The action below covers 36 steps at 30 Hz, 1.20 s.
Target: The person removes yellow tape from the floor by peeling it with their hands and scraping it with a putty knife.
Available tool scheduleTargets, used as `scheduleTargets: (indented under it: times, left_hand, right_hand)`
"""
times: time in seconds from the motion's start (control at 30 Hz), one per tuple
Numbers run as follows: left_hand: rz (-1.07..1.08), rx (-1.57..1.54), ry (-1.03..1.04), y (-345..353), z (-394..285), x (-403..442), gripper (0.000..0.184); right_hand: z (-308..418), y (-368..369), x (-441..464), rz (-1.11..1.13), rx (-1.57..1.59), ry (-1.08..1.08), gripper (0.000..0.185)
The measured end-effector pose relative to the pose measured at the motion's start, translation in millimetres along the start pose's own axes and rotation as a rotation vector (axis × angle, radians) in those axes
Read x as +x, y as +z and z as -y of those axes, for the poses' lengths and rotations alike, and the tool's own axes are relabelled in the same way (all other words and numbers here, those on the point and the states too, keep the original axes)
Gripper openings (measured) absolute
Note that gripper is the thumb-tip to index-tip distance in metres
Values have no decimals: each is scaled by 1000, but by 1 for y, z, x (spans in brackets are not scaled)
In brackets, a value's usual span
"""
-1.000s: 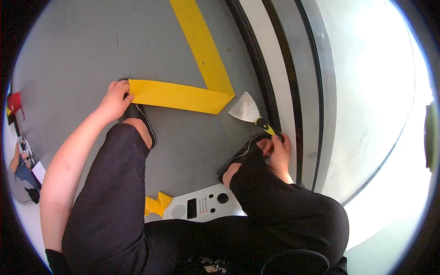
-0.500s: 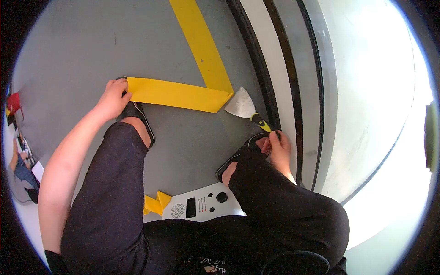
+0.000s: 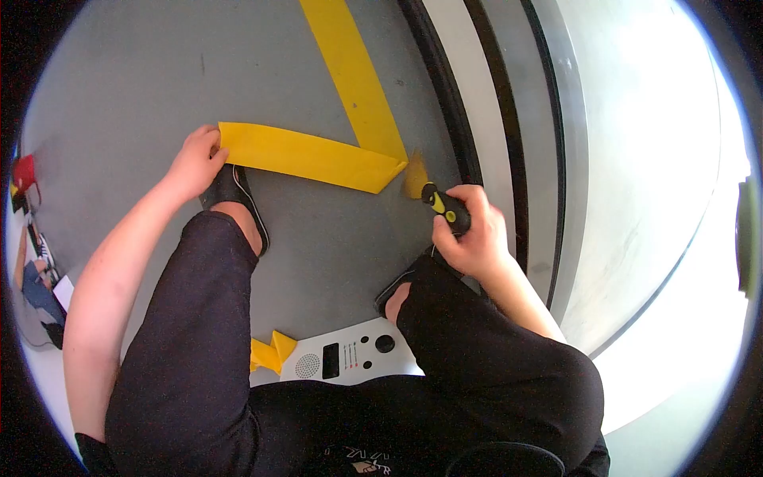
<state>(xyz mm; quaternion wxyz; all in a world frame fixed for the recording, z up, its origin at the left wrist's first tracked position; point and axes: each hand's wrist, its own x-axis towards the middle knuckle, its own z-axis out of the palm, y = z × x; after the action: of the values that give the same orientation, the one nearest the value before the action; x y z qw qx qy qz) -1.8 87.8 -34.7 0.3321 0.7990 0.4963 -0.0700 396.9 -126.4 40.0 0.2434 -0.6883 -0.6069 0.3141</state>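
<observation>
My left hand (image 3: 200, 161) pinches the free end of a wide strip of yellow floor tape (image 3: 294, 153). The strip is lifted off the floor and stretches right to a fold, where it meets the yellow tape line (image 3: 350, 71) lying flat on the grey floor. In my right hand (image 3: 478, 234) is the black and yellow handle of a putty knife (image 3: 447, 211). Its blade stands steeply beside the fold and mirrors some yellow; I cannot tell whether its edge touches the tape.
A white panel (image 3: 318, 350) with a speaker grille and knobs lies between my legs, beside crumpled yellow tape (image 3: 274, 350). Along the right runs a curved base with black and white bands (image 3: 469, 103). At far left are a red item (image 3: 25, 171) and part of a person (image 3: 40, 290).
My right hand has moved up and tilted the putty knife from lying low to standing steeply near the fold. My left hand has raised the tape's end slightly.
</observation>
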Motion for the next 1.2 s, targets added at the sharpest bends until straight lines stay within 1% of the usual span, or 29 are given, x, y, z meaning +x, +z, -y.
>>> scheduleTargets:
  times: [0.03,0.1,0.13,0.17,0.2,0.23,0.27,0.33,0.47,0.53,0.57,0.63,0.67,0.73,0.77,0.83,0.87,0.93,1.07,1.13,1.2]
  left_hand:
    - [-12,31,21,2,2,1,17]
    - [-23,59,42,5,6,3,17]
    - [-7,97,40,5,6,4,18]
    - [10,135,36,3,6,4,18]
    - [13,132,32,3,5,3,18]
    - [46,155,-25,1,1,4,17]
    - [77,176,-83,0,-1,5,17]
    - [72,209,-89,3,-3,4,17]
    - [73,263,-104,4,-2,2,17]
    - [72,259,-105,4,-5,2,17]
    - [72,257,-109,4,-5,1,17]
    - [46,246,-96,6,-3,0,17]
    - [18,231,-83,7,-2,-2,17]
    - [33,220,-87,8,-5,-4,17]
    - [38,211,-97,6,-6,-5,18]
    - [24,206,-82,8,-4,-7,18]
    - [11,197,-70,9,-4,-9,18]
    - [11,178,-61,10,-3,-12,19]
    - [-2,181,-54,11,-3,-13,20]
    - [7,182,-54,12,-2,-12,20]
    - [13,175,-50,13,-3,-12,20]
  right_hand:
    - [-2,4,1,2,0,-2,40]
    - [-3,10,-1,206,23,175,37]
    - [4,6,2,245,-17,204,38]
    - [4,7,1,248,-17,203,38]
    - [4,10,-1,200,-4,134,38]
    - [3,10,-2,147,8,64,37]
    - [5,12,0,150,3,62,37]
    - [7,14,5,231,43,204,36]
    - [12,13,8,204,-23,115,37]
    - [14,15,9,312,10,210,37]
    - [15,13,8,310,9,209,37]
    - [15,11,5,236,-38,99,37]
    - [13,14,7,238,-37,100,37]
    - [8,17,11,239,62,108,37]
    - [11,13,13,235,60,103,37]
    - [23,4,15,296,15,210,39]
    - [18,7,14,295,17,211,39]
    - [5,13,12,253,58,96,39]
    - [15,7,10,273,9,176,38]
    - [16,1,9,185,18,121,39]
    - [-6,14,3,192,36,96,39]
